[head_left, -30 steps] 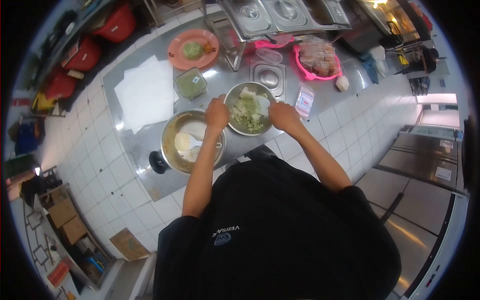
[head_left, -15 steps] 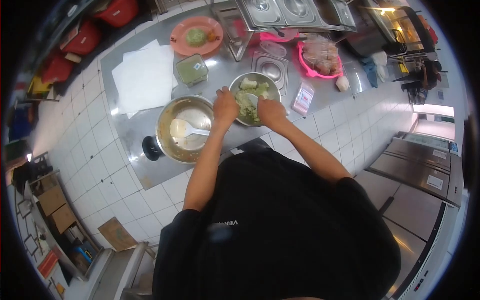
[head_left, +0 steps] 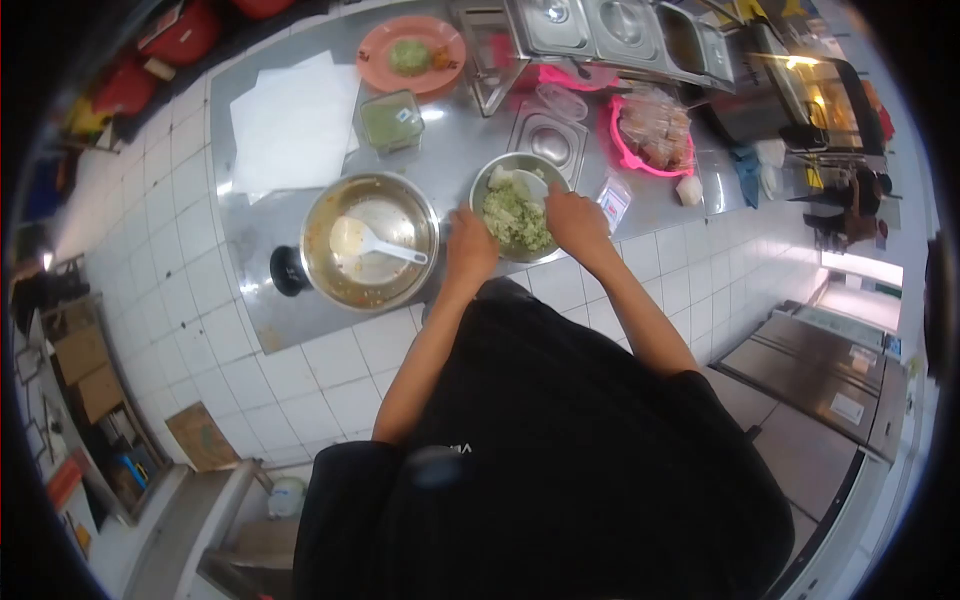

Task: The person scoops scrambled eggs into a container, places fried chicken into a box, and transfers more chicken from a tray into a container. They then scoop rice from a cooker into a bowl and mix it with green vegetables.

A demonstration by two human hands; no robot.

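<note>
A steel bowl (head_left: 481, 186) of green rice mixture (head_left: 516, 214) stands at the counter's front edge. My left hand (head_left: 472, 243) is closed on the bowl's left rim. In my right hand (head_left: 578, 226) is a pale rice paddle (head_left: 532, 184), its blade down inside the bowl against the rice; the handle is hidden by the fingers. Left of the bowl sits a large steel pot (head_left: 316, 215) with bits of food stuck to its wall. A white spatula (head_left: 390, 248) leans in that pot, its head over a pale round thing or smeared with it.
Behind are a green-filled container (head_left: 392, 122), white paper sheets (head_left: 292, 130) and an orange plate (head_left: 375, 55) of food. A pink basket (head_left: 622, 150) of wrapped food, a small packet (head_left: 614, 199) and steel pans (head_left: 550, 145) stand at the right. A person (head_left: 852, 205) is far right.
The paddle has moved toward the bowl's back right, and the rice lies more heaped in front. My left hand has slid down the bowl's left side. The whole view has shifted slightly.
</note>
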